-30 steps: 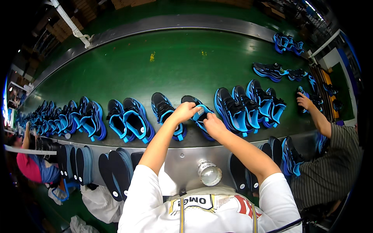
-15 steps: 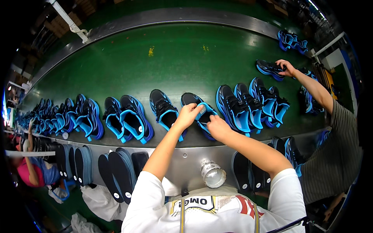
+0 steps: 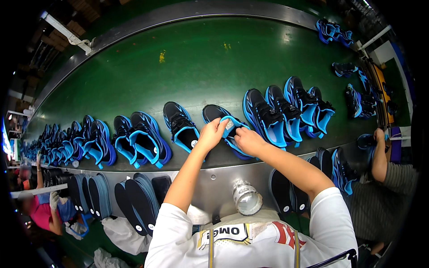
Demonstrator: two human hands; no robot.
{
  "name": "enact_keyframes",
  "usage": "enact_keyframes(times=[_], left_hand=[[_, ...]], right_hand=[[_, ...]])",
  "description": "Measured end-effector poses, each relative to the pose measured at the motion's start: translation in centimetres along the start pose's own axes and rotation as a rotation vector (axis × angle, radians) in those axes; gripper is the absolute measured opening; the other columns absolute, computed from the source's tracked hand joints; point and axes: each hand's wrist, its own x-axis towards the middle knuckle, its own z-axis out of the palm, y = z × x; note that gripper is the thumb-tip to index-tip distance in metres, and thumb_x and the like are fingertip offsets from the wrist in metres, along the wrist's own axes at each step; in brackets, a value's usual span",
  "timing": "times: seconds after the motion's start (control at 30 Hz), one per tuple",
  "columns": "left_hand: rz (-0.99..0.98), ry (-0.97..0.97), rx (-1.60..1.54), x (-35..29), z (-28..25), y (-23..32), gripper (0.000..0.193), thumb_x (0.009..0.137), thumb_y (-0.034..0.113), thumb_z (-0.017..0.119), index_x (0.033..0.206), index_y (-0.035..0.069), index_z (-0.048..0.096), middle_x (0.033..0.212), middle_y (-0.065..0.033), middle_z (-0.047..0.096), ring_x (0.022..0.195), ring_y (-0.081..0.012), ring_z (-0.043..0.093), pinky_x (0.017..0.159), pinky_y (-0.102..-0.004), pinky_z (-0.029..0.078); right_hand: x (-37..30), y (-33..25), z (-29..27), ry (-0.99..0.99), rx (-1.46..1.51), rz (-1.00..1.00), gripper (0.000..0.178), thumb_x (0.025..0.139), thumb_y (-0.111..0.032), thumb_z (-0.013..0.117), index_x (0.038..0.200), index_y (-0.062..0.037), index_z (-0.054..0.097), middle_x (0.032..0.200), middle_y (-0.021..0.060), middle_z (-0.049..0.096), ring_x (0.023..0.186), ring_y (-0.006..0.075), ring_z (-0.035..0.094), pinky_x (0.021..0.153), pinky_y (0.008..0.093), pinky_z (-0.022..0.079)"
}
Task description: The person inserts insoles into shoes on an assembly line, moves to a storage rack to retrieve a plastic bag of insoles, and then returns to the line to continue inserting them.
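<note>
A black and blue sneaker sits on the green conveyor belt in front of me, its toe pointing away. My left hand pinches the light-blue lining at the sneaker's opening, where a small pale label shows. Closed at the collar's other side, my right hand has its fingertips at the opening; they partly cover it. Just left of my hands stands another sneaker with an insole inside. To the right, several more sneakers stand side by side, unlaced openings facing me.
Stacks of black insoles lie on the metal ledge nearest me, beside a dark phone and a clear plastic jar. Sneakers line the belt leftward. A co-worker's arm is at right; another person is at far left.
The co-worker at right has let go of the sneaker on the belt and drawn the arm back toward the near edge. My hands stay at the same sneaker, with my right fingers slightly shifted.
</note>
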Motion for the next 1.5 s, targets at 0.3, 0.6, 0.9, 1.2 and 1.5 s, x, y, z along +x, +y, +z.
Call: enact_keyframes(times=[0.3, 0.6, 0.9, 1.2, 1.5], left_hand=[[-0.007, -0.043, 0.034, -0.2, -0.2, -0.1, 0.032, 0.084, 0.031, 0.046, 0.08, 0.001, 0.053, 0.055, -0.0057, 0.044, 0.053, -0.0115, 0.04, 0.05, -0.0274, 0.035], [0.022, -0.063, -0.278, 0.1, 0.5, -0.7, 0.03, 0.083, 0.029, 0.05, 0.073, 0.0, 0.049, 0.054, 0.0005, 0.038, 0.052, -0.007, 0.034, 0.046, -0.0242, 0.03], [0.035, 0.387, -0.147, -1.6, 3.6, 1.4, 0.038, 0.08, 0.028, 0.054, 0.096, -0.007, 0.053, 0.079, -0.0136, 0.058, 0.07, -0.0168, 0.054, 0.062, -0.0252, 0.042], [0.49, 0.574, 0.199, -2.0, 5.9, -0.8, 0.026, 0.075, 0.013, 0.057, 0.094, -0.005, 0.052, 0.073, -0.0169, 0.057, 0.065, -0.0306, 0.055, 0.061, -0.0348, 0.044], [0.119, 0.623, 0.085, -1.5, 4.4, -0.4, 0.031, 0.081, 0.021, 0.05, 0.104, 0.001, 0.043, 0.075, -0.0214, 0.056, 0.066, -0.0401, 0.053, 0.057, -0.0456, 0.04]], right_hand=[[2.4, -1.3, 0.3, -0.508, -0.325, 0.121, 0.02, 0.073, -0.014, 0.048, 0.084, -0.0036, 0.061, 0.091, 0.0121, 0.055, 0.086, 0.0239, 0.052, 0.07, 0.0304, 0.043], [3.8, -1.7, -0.4, -0.847, -0.438, 0.046, 0.029, 0.08, -0.018, 0.045, 0.102, -0.006, 0.058, 0.112, 0.0139, 0.049, 0.101, 0.0246, 0.047, 0.081, 0.0302, 0.038], [5.4, -1.0, -3.1, -0.762, 0.118, 0.189, 0.045, 0.069, -0.007, 0.054, 0.114, -0.0047, 0.047, 0.116, 0.0179, 0.046, 0.107, 0.0265, 0.046, 0.089, 0.0338, 0.036], [8.7, -0.9, -1.5, -0.911, -0.094, -0.022, 0.037, 0.078, -0.017, 0.043, 0.114, -0.0092, 0.047, 0.123, 0.0153, 0.04, 0.112, 0.0248, 0.04, 0.095, 0.0327, 0.027], [3.5, -1.8, -2.7, -0.58, -0.126, -0.071, 0.038, 0.078, -0.025, 0.037, 0.1, -0.0009, 0.056, 0.106, 0.013, 0.054, 0.096, 0.0186, 0.05, 0.094, 0.0371, 0.023]])
